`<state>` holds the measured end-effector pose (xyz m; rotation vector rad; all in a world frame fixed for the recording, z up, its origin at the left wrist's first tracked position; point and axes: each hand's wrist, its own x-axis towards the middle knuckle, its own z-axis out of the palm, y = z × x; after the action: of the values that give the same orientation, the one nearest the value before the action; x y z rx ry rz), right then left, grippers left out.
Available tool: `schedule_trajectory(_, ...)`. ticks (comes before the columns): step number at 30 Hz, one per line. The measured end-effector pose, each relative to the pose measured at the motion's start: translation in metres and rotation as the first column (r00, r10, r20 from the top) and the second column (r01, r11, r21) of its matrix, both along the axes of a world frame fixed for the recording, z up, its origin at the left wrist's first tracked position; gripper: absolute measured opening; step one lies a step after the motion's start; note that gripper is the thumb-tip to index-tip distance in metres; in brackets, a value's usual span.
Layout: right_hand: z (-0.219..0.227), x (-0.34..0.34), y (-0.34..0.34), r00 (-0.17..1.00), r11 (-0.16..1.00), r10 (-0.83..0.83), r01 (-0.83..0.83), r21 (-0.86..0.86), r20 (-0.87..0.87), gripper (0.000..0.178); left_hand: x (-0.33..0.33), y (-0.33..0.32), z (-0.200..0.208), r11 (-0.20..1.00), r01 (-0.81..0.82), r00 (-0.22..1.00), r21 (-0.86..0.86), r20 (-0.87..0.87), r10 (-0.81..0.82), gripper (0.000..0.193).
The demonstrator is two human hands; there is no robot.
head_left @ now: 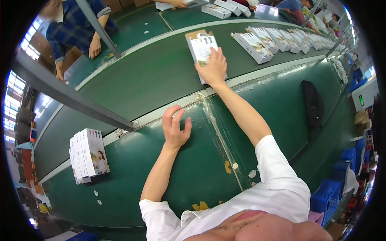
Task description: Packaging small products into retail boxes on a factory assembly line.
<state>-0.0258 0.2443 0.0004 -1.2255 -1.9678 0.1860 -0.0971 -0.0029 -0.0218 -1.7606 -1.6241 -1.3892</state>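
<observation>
On the green conveyor belt (161,66) lies a white printed cardboard box (199,47), with a brown flap standing up at its far end. My right hand (214,67) reaches across the belt and grips this box, thumb on its left part and fingers over its right edge. My left hand (175,129) hovers at or rests on the near rail of the belt; I cannot tell which. Its fingers are curved and apart, and nothing is in it. A small stack of similar white boxes (95,154) stands on the green table (132,176) to the left.
Several white boxes (254,47) line the belt at the right. A grey metal post (76,98) crosses the left side. On the right of the table lies a black pouch (313,105). Across the belt a person in a plaid shirt (74,28) stands. Blue crates (326,195) sit at lower right.
</observation>
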Motion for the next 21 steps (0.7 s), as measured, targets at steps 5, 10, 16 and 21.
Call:
schedule_trajectory(5,0.017,0.028,-0.043,0.923,0.923,0.29,-0.201,0.328,-0.253,0.086,0.0,0.0,0.007,0.998,0.043,0.979,0.04,0.198,-0.05,0.051)
schedule_trajectory(10,0.052,0.05,-0.115,0.769,0.789,0.533,-0.301,0.536,-0.352,0.099,0.013,-0.001,0.068,0.986,0.093,0.901,0.137,0.41,-0.142,0.073)
schedule_trajectory(16,0.044,0.1,-0.184,0.622,0.675,0.723,-0.545,0.497,-0.299,0.12,0.05,-0.034,0.152,0.948,0.307,0.67,-0.084,0.727,-0.153,0.066)
schedule_trajectory(21,0.083,0.101,-0.181,0.356,0.599,0.731,-0.743,0.298,-0.582,0.082,0.053,-0.04,0.136,0.925,0.373,0.666,-0.069,0.714,-0.216,0.049)
